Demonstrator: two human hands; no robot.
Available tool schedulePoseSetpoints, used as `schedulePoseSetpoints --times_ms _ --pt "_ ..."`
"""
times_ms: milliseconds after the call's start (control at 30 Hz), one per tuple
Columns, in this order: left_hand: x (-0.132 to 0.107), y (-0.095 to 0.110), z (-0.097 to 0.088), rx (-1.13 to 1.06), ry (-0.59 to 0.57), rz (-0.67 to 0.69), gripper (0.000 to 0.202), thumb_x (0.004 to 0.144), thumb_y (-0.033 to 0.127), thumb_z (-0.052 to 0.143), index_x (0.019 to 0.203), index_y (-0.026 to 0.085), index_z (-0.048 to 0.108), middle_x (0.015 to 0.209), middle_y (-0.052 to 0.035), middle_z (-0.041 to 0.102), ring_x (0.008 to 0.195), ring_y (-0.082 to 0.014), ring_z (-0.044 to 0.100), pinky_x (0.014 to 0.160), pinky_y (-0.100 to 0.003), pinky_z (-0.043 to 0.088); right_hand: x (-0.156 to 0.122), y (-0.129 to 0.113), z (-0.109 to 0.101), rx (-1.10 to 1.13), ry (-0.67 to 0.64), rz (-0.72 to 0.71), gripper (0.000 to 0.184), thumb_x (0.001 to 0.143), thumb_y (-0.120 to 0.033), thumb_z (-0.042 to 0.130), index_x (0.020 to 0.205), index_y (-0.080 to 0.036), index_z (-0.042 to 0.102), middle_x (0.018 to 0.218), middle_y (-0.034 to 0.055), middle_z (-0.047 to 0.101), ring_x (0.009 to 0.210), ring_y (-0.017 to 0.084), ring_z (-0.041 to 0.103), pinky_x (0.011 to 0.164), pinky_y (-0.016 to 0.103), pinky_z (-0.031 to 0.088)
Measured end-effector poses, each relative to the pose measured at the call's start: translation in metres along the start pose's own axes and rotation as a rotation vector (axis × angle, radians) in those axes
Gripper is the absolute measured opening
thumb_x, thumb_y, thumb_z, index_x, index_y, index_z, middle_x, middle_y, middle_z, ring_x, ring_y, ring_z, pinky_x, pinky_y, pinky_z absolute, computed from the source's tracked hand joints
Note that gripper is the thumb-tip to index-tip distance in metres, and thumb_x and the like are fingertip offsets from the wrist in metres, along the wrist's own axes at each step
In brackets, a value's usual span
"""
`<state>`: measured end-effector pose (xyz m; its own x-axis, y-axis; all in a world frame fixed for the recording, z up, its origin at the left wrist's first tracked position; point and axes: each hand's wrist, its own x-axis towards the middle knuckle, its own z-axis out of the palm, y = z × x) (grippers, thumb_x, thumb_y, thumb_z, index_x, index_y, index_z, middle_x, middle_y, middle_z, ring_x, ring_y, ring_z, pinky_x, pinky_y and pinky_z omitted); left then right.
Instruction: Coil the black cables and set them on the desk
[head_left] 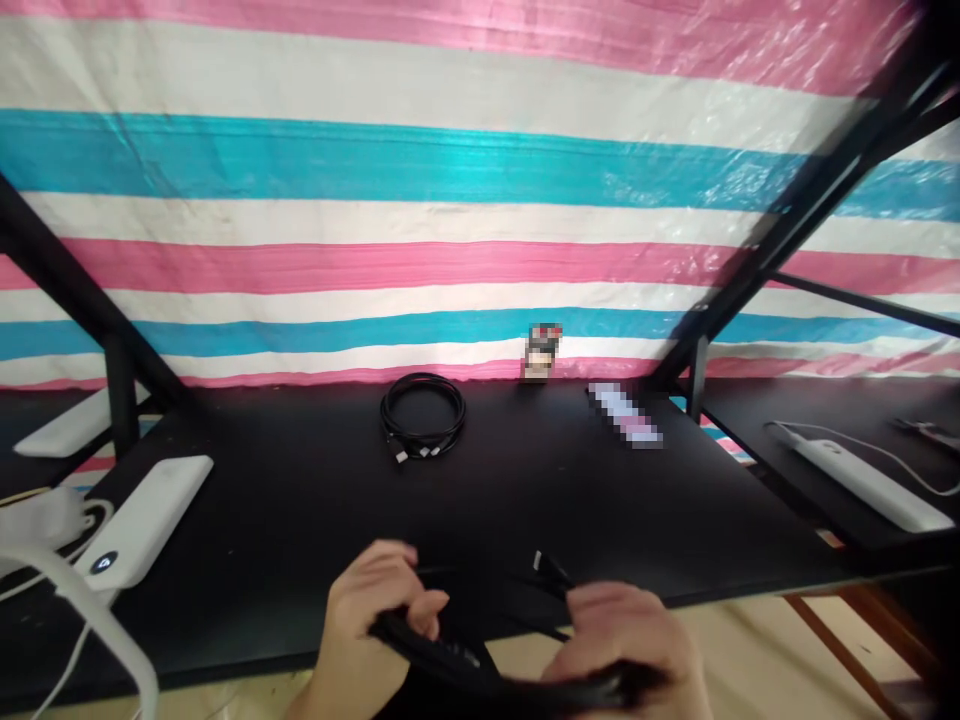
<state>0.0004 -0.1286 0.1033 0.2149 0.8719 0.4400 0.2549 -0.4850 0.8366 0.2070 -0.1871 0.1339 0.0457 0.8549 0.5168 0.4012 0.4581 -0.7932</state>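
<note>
Near the front edge of the black table, my left hand (375,610) has its fingers curled around a black cable (420,650). My right hand (630,640) is closed on the other side of that cable bundle, and one end with a metal plug (551,572) sticks out past its fingers. The bundle between the hands is blurred and dark, so its loops are hard to make out. Farther back lies a coiled black cable (422,378), its several light-coloured plugs at the near side of the coil.
A white power bank (161,520) lies at left beside a white curved stand (112,620) and white cables. Two pixelated items, one upright (541,352) and one flat (626,415), are at the back right. Another white device (870,485) is on the right-hand table. Black frame bars (780,250) slope up at both sides.
</note>
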Motion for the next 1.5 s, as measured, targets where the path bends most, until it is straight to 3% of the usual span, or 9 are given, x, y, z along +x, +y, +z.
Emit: schedulePoseSetpoints --times_ms 100,233,400,567,800,1033,1200,1367,1500 --pt "-0.002 0.002 -0.001 -0.186 0.094 -0.336 0.046 0.074 0.037 0.065 0.033 0.021 0.051 0.029 0.0005 0.04 0.025 -0.0105 0.035 0.03 -0.024 0.028 0.014 0.001 0.001 -0.019 0.033 0.083 0.028 0.064 -0.054 0.077 0.066 -0.027 0.074 0.047 0.0 0.06 0.045 0.015 0.055 0.046 0.025 0.044" --pt "0.004 0.006 -0.011 -0.514 0.353 -0.557 0.046 0.061 0.035 0.074 0.032 0.021 0.041 0.026 0.0056 0.026 0.026 -0.0054 0.024 0.031 -0.021 0.02 0.014 0.004 0.021 0.072 -0.114 0.417 0.027 0.079 -0.041 0.069 0.095 -0.02 0.071 0.052 -0.0025 0.056 0.048 0.012 0.053 0.051 0.023 0.044" --pt "0.009 0.015 -0.019 -0.781 0.498 -0.67 0.058 0.064 0.026 0.075 0.037 0.02 0.024 0.03 0.0088 0.02 0.031 -0.0027 0.018 0.035 -0.019 0.019 -0.003 0.012 0.066 0.532 -0.01 0.565 0.053 0.087 -0.048 0.056 0.044 -0.018 0.048 0.032 -0.0061 0.032 0.033 0.007 0.036 0.043 0.022 0.038" --pt "-0.002 0.006 -0.008 -0.676 0.345 -0.591 0.054 0.077 0.036 0.066 0.036 0.02 0.035 0.032 0.0057 0.03 0.037 -0.0076 0.035 0.049 -0.022 0.039 -0.002 0.004 0.082 0.932 0.332 0.56 0.061 0.076 -0.04 0.071 0.041 -0.021 0.023 0.032 -0.0108 0.016 0.03 0.003 0.011 0.029 0.018 0.016" --pt "-0.032 0.001 0.028 -0.593 0.113 -0.555 0.039 0.083 0.05 0.056 0.06 0.018 0.055 0.071 -0.0045 0.068 0.071 -0.0188 0.061 0.07 -0.027 0.046 0.004 -0.007 0.099 1.323 0.27 0.456 0.07 0.083 -0.034 0.059 0.042 -0.02 0.005 0.032 -0.0089 0.008 0.03 0.003 0.005 0.027 0.016 0.013" --pt "-0.038 -0.001 0.011 -0.725 0.321 -0.621 0.044 0.08 0.055 0.06 0.104 0.019 0.051 0.064 -0.0018 0.068 0.061 -0.0193 0.066 0.059 -0.026 0.049 -0.001 0.0 0.109 0.91 0.073 0.426 0.055 0.087 -0.043 0.058 0.039 -0.019 0.043 0.036 -0.0029 0.041 0.039 0.008 0.043 0.056 0.023 0.05" --pt "-0.036 0.001 -0.013 -0.629 0.47 -0.488 0.048 0.085 0.054 0.054 0.118 0.021 0.043 0.037 0.0113 0.045 0.032 -0.0135 0.051 0.049 -0.025 0.051 -0.003 0.005 0.09 0.662 0.142 0.414 0.04 0.08 -0.045 0.067 0.054 -0.017 0.057 0.042 -0.0018 0.05 0.044 0.011 0.053 0.058 0.026 0.052" --pt "-0.037 0.003 -0.028 -0.702 0.37 -0.615 0.059 0.074 0.059 0.067 0.115 0.021 0.049 0.034 0.0146 0.032 0.023 -0.0058 0.023 0.025 -0.014 0.027 -0.004 -0.008 0.078 0.492 0.209 0.498 0.041 0.074 -0.044 0.072 0.106 -0.02 0.061 0.054 -0.0081 0.046 0.03 0.003 0.031 0.029 0.017 0.029" --pt "-0.038 0.004 -0.038 -0.695 0.209 -0.714 0.061 0.073 0.058 0.068 0.117 0.018 0.052 0.035 0.0141 0.031 0.024 -0.0041 0.018 0.023 -0.012 0.02 -0.005 -0.017 0.073 0.157 0.258 0.396 0.065 0.074 -0.039 0.072 0.133 -0.027 0.047 0.081 -0.0011 0.058 0.044 0.006 0.044 0.037 0.018 0.039"
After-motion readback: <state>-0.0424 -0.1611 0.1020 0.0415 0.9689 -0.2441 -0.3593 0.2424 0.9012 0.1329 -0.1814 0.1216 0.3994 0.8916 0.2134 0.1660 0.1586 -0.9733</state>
